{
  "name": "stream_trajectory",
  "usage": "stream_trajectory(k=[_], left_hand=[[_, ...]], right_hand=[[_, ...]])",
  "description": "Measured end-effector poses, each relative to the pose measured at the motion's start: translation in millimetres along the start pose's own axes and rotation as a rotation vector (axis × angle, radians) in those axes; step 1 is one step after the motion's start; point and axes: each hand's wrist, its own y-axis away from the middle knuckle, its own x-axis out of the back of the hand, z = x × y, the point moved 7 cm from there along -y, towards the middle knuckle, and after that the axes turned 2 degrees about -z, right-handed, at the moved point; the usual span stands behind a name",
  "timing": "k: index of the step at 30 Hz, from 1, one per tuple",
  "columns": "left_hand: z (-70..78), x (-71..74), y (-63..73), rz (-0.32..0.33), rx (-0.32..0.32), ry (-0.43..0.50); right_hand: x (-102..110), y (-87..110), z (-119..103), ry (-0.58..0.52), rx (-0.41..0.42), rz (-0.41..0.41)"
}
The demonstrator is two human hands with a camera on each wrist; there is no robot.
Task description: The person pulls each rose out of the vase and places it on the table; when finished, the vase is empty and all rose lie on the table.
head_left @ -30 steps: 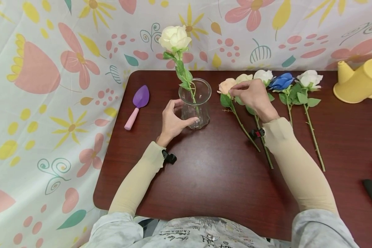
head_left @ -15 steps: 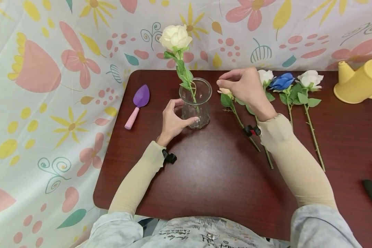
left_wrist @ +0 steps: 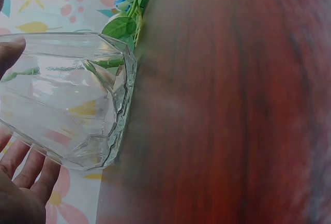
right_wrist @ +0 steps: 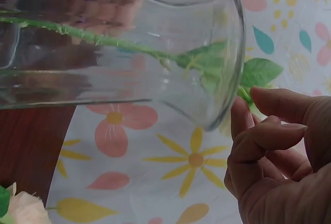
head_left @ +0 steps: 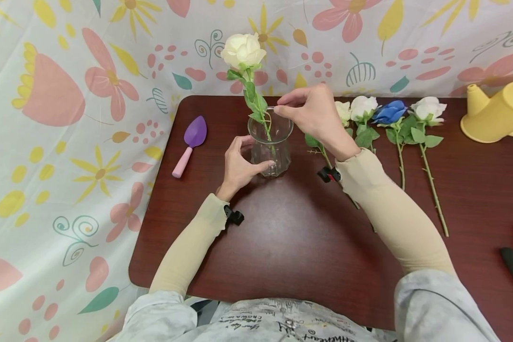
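Note:
A clear glass vase (head_left: 271,159) stands upright near the back of the table, held at its lower body by my left hand (head_left: 239,164). In the left wrist view the thumb (left_wrist: 10,53) and the fingers (left_wrist: 31,167) lie on opposite sides of the glass. One white rose (head_left: 243,50) leans left in the vase, its green stem (right_wrist: 98,39) visible through the glass. My right hand (head_left: 314,116) is at the vase's right rim, thumb and index fingertips close to the stem but slightly apart, nothing seen held between them.
Right of the vase lie a peach rose (right_wrist: 26,208), a cream rose (head_left: 343,111), a white rose (head_left: 363,108), a blue rose (head_left: 389,112) and another white rose (head_left: 427,109). A purple trowel (head_left: 194,133) lies left; a yellow watering can (head_left: 491,114) stands far right.
My right hand has moved left from the peach rose to the vase's rim, with nothing seen carried. The left hand and vase have stayed in place.

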Motion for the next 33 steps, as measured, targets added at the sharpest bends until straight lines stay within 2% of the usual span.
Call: stream_trajectory(k=[18,33], left_hand=[[0.0,0.4,-0.4,0.014,-0.013,-0.012],[-0.8,1.0,-0.3,0.013,-0.001,-0.020]], right_hand=[[-28,-21.8,-24,0.124,0.038,-0.008],[-36,-31.9,-30,0.178,0.044,-0.029]])
